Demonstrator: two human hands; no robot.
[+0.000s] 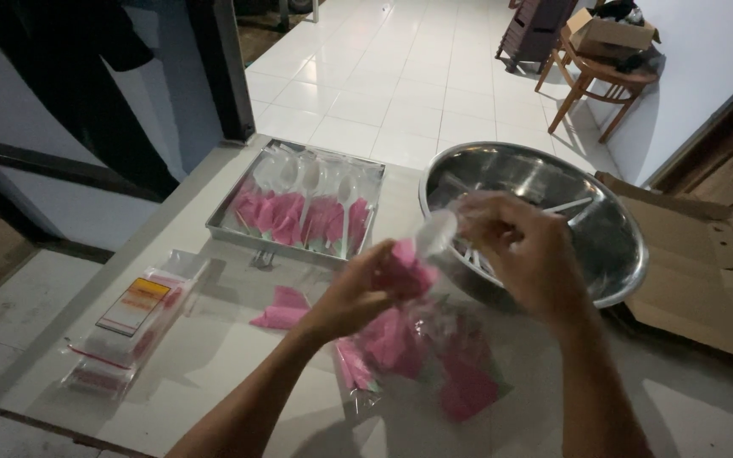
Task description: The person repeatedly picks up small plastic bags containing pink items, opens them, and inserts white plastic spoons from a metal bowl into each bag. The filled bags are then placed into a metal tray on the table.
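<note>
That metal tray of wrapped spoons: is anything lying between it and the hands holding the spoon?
Nothing visible does. The left hand and right hand hold a plastic spoon with a pink napkin; only bare tabletop separates them from the metal tray.

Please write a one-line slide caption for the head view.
Both hands hold a clear plastic spoon with pink napkin above a table.

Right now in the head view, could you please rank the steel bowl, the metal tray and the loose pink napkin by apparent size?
1. steel bowl, largest
2. metal tray
3. loose pink napkin, smallest
</note>
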